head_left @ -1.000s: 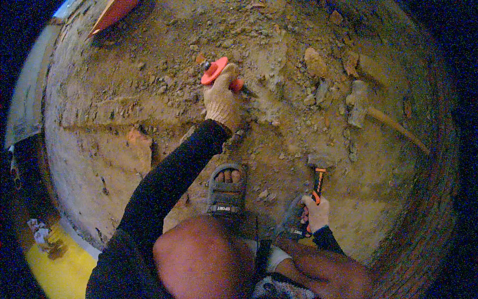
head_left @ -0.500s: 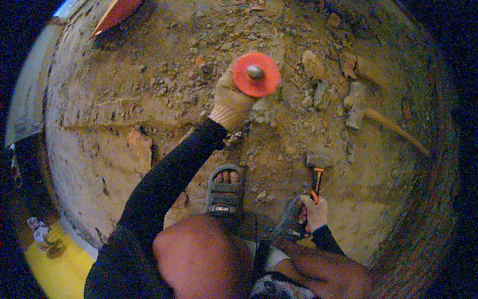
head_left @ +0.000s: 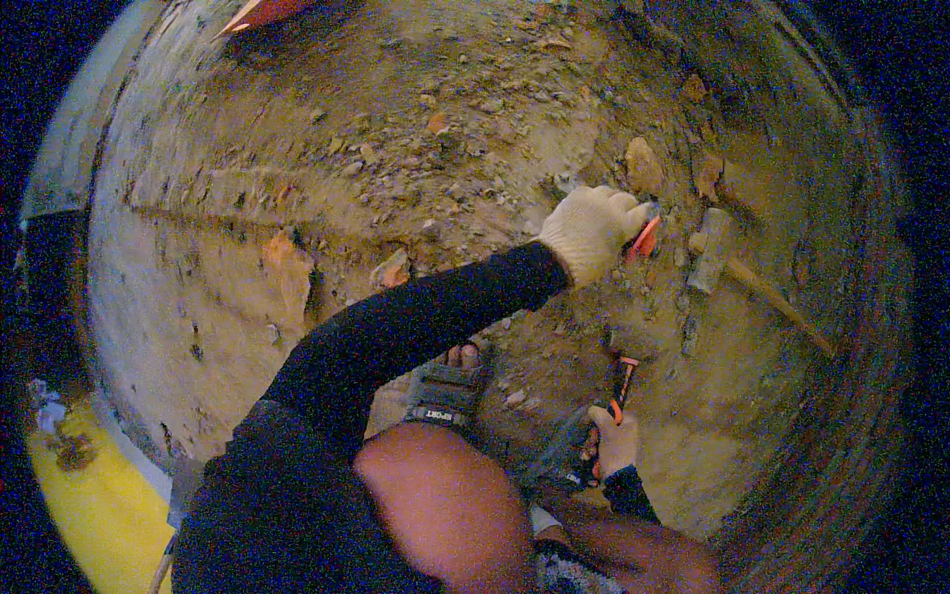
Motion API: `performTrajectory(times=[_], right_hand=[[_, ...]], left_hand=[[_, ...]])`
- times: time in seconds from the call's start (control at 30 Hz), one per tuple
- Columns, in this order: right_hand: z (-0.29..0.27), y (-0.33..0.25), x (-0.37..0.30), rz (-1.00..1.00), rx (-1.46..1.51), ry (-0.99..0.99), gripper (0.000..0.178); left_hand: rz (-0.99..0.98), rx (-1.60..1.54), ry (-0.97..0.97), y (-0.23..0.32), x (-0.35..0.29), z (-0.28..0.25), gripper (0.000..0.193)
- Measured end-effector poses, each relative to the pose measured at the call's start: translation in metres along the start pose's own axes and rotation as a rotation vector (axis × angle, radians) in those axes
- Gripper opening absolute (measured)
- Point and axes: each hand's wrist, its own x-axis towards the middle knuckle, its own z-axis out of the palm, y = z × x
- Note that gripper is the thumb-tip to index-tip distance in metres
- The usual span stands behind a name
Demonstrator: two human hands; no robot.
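Note:
My left hand (head_left: 591, 233), in a cream knitted glove, is closed around a chisel with a round red hand guard (head_left: 645, 239). The guard now shows nearly edge-on at the right of my fist, and the glove hides most of the chisel. Lower right, my right hand (head_left: 617, 438) grips the handle of a hammer (head_left: 623, 384). That handle is black and orange, and its dark head (head_left: 631, 344) points away from me, low over the dirt. Both arms wear black sleeves.
A sledgehammer (head_left: 707, 251) with a wooden handle lies at the right. Loose stones and rubble cover the dirt floor (head_left: 416, 178), including a reddish slab (head_left: 289, 269). A red-orange object (head_left: 262, 14) is at the top left. My sandalled foot (head_left: 445, 391) stands below my left arm.
My left hand has swung right and slightly nearer with the chisel, turning the guard from face-on to edge-on. My right hand still holds the hammer, nearly in the same place.

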Motion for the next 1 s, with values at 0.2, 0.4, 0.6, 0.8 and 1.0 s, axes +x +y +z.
performTrajectory(times=[0.2,0.4,0.6,0.8,1.0], right_hand=[[-0.002,-0.004,-0.001,0.039,0.034,-0.035,0.022],[-0.004,-0.006,-0.004,-0.044,0.093,-0.047,0.024],[-0.007,0.003,0.002,0.031,0.178,-0.113,0.023],[-0.010,0.011,0.009,0.026,0.163,-0.090,0.025],[-0.013,0.012,0.013,-0.042,0.115,-0.105,0.025]], left_hand=[[-0.178,-0.207,-0.262,-0.019,0.044,-0.015,0.018],[-0.061,-0.490,-0.100,-0.069,0.059,-0.012,0.026],[-0.230,-0.816,-0.108,-0.124,0.075,-0.018,0.035],[-0.303,-0.562,0.017,-0.106,0.060,-0.025,0.034],[-0.402,-0.610,-0.064,-0.087,0.061,-0.030,0.036]])
